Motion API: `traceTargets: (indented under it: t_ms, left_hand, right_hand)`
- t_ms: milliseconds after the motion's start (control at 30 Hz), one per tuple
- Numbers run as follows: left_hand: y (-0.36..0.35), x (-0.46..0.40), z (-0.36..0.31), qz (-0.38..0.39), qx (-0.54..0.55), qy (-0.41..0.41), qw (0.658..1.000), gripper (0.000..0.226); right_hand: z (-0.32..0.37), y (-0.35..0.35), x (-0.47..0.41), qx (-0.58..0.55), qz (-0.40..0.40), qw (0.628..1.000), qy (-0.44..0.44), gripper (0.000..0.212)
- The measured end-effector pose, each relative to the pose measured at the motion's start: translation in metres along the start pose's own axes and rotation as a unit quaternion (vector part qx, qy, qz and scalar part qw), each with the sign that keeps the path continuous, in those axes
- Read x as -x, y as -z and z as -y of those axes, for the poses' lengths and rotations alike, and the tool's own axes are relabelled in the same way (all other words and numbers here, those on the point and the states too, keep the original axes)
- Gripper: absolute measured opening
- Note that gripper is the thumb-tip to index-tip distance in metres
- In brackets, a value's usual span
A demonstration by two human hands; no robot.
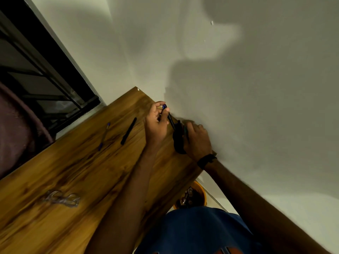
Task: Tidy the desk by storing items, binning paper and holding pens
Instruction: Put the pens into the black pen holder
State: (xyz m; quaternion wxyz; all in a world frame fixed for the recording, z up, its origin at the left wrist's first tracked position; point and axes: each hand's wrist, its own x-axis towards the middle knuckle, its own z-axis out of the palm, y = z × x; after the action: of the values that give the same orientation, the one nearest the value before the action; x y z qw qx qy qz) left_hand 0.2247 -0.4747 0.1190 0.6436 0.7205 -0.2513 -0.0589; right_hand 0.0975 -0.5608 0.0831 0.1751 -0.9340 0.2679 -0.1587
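Note:
My left hand (157,123) grips a blue-capped pen (168,114) near the wall edge of the wooden desk (73,171), its lower end at the mouth of a black pen holder (178,142). My right hand (197,138), a dark watch on its wrist, is wrapped around that holder. On the desk lie a black pen (128,131) and a thin blue pen (103,136), both left of my hands. A clear pair of glasses (61,197) rests nearer to me on the left.
An orange bin (200,189) with scraps inside stands on the floor below the desk's right edge. A white wall runs along the desk's right side. A dark window (36,70) fills the upper left. A dark reddish cloth (16,136) sits at far left.

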Motion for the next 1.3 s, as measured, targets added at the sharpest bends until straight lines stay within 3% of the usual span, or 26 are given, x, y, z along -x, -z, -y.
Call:
traceTargets:
  t_ms: [100, 400, 533, 633, 800, 967, 1067, 1167, 1300]
  left_hand:
    - [-0.003, 0.002, 0.006, 0.005, -0.025, 0.001, 1.000, 0.021]
    - [-0.016, 0.021, 0.022, 0.038, -0.094, 0.003, 0.995, 0.016]
    - [-0.018, 0.034, 0.040, 0.049, -0.188, 0.002, 0.981, 0.031]
    - [-0.015, 0.040, 0.045, 0.055, -0.219, 0.013, 0.974, 0.053]
    - [0.004, 0.046, 0.054, 0.054, -0.217, 0.060, 0.973, 0.044]
    - [0.056, 0.065, 0.089, -0.008, -0.303, 0.063, 0.951, 0.058]
    - [0.093, 0.089, 0.119, -0.008, -0.417, 0.091, 0.904, 0.065]
    - [0.126, 0.118, 0.142, 0.028, -0.481, 0.179, 0.858, 0.079]
    - [0.157, 0.135, 0.153, 0.052, -0.533, 0.189, 0.823, 0.090]
  right_hand:
    - [-0.004, -0.007, 0.005, -0.004, 0.009, 1.000, -0.026, 0.049]
    - [-0.005, 0.005, 0.009, -0.135, -0.096, 0.985, -0.045, 0.052]
    - [-0.003, 0.000, 0.013, -0.120, -0.083, 0.988, -0.056, 0.042]
    - [0.003, -0.006, 0.020, -0.132, -0.059, 0.989, -0.029, 0.047]
    - [0.022, -0.018, 0.034, -0.115, -0.050, 0.992, 0.026, 0.053]
    - [0.047, -0.037, 0.039, -0.091, 0.045, 0.990, 0.102, 0.050]
    - [0.061, -0.056, 0.037, -0.062, 0.195, 0.972, 0.112, 0.069]
    - [0.066, -0.088, 0.035, -0.010, 0.331, 0.937, 0.112, 0.078]
    - [0.067, -0.126, 0.040, 0.049, 0.349, 0.922, 0.160, 0.082]
